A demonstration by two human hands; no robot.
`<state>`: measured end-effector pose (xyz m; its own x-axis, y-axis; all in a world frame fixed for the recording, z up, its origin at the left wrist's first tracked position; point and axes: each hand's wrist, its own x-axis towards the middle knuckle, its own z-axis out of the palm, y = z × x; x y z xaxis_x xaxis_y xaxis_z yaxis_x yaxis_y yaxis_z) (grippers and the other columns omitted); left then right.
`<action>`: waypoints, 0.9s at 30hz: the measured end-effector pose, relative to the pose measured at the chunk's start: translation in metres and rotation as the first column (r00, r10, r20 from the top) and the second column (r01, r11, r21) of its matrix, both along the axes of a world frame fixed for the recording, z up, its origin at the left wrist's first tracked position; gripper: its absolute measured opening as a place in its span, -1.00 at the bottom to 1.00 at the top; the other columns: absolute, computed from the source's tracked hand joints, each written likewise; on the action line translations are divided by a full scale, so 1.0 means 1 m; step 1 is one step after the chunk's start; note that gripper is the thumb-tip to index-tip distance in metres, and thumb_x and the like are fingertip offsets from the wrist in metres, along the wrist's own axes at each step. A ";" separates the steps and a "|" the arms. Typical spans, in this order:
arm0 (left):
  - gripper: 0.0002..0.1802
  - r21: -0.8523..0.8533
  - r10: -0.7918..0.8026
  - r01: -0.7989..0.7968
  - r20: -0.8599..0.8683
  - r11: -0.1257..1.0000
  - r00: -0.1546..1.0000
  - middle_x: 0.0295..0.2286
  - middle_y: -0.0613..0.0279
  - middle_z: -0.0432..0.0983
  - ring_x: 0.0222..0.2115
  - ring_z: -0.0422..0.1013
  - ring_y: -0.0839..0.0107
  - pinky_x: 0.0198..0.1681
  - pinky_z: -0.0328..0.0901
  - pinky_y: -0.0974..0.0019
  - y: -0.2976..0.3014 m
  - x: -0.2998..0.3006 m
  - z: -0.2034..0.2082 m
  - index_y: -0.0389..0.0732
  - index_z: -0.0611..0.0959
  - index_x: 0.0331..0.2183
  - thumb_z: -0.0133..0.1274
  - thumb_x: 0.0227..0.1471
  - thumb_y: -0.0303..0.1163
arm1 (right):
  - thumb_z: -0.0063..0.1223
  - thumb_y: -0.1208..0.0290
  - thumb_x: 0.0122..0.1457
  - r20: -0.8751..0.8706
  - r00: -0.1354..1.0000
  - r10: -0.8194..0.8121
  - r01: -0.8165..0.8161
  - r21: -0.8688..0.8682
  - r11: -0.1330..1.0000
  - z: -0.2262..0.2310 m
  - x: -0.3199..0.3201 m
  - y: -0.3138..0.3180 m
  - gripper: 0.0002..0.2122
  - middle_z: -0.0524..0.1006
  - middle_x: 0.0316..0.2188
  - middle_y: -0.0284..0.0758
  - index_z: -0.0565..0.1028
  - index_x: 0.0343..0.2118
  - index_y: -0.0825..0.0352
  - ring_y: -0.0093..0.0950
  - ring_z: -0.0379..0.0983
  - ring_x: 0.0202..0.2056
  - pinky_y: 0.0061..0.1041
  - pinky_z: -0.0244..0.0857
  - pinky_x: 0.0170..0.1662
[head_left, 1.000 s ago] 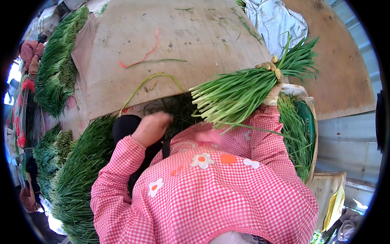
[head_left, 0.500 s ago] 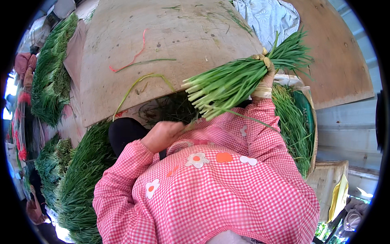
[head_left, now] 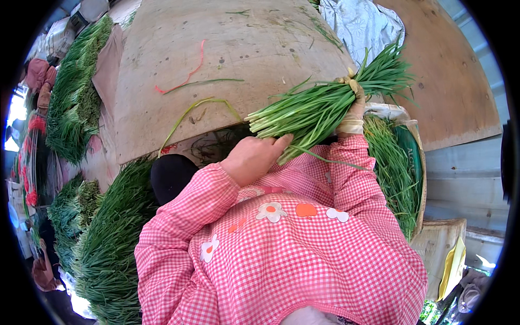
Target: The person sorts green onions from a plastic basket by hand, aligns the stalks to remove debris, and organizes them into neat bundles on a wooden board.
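Note:
A thick bunch of garlic chives (head_left: pixel 309 111) lies slanted over the board's front edge, pale stem ends toward the left and leaf tips toward the upper right. My right hand (head_left: pixel 353 103) grips it around the leafy part; tan coverings show on its fingers and a pale band circles the wrist. At the stem ends, my left hand (head_left: pixel 257 158) is closed with its fingertips against the lower stems, seeming to pinch some of them. Its fingertips are partly hidden among the stems. One long loose leaf (head_left: pixel 330 160) trails from the bunch across my right sleeve.
A wooden board (head_left: pixel 179 59) carries a red string (head_left: pixel 196 67) and a yellow-green strip (head_left: pixel 184 116). Heaped greens (head_left: pixel 116 238) stand at my left, with another pile (head_left: pixel 76 97) beyond. At my right is a container of chives (head_left: pixel 387 168). Pale cloth (head_left: pixel 360 27) lies at the back.
My left hand has moved up and right from in front of the apron to the stem ends. My right hand keeps its grip on the bunch. The view has shifted slightly.

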<state>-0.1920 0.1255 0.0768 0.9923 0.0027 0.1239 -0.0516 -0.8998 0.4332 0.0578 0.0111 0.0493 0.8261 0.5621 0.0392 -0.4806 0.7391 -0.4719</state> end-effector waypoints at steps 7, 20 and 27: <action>-0.91 -0.092 0.002 0.005 0.072 0.996 0.997 -0.69 0.04 0.38 -0.62 0.37 0.06 -0.57 0.24 0.09 0.005 -0.025 -0.023 -0.25 0.36 -0.59 -0.08 -0.19 -0.46 | 0.09 0.48 -0.09 0.055 0.998 0.008 -0.010 0.028 1.000 -0.005 0.003 -0.005 -0.72 0.41 -0.50 -0.38 0.39 -0.25 0.29 -0.46 0.33 -0.36 -0.43 0.29 -0.21; -0.55 -0.951 0.057 -0.265 -0.277 -0.160 0.959 -0.07 0.21 0.30 -0.06 0.26 0.39 -0.02 0.20 0.35 -0.011 -0.002 -0.063 -0.25 0.30 -0.01 -0.07 0.06 -0.35 | 0.03 0.43 -0.03 0.023 0.992 0.127 -0.129 0.206 0.970 -0.012 0.009 -0.006 -0.63 0.38 -0.47 -0.48 0.33 -0.11 0.35 -0.52 0.30 -0.33 -0.32 0.16 -0.08; -0.66 -0.828 0.311 -0.254 -0.103 0.500 0.945 -0.16 0.21 0.39 -0.15 0.34 0.35 -0.08 0.26 0.28 -0.025 0.014 -0.066 -0.24 0.41 -0.12 -0.04 0.00 -0.48 | 0.04 0.45 -0.06 -0.025 0.991 0.133 -0.125 0.216 0.968 -0.016 0.013 -0.007 -0.67 0.39 -0.47 -0.44 0.33 -0.18 0.33 -0.51 0.29 -0.34 -0.41 0.20 -0.13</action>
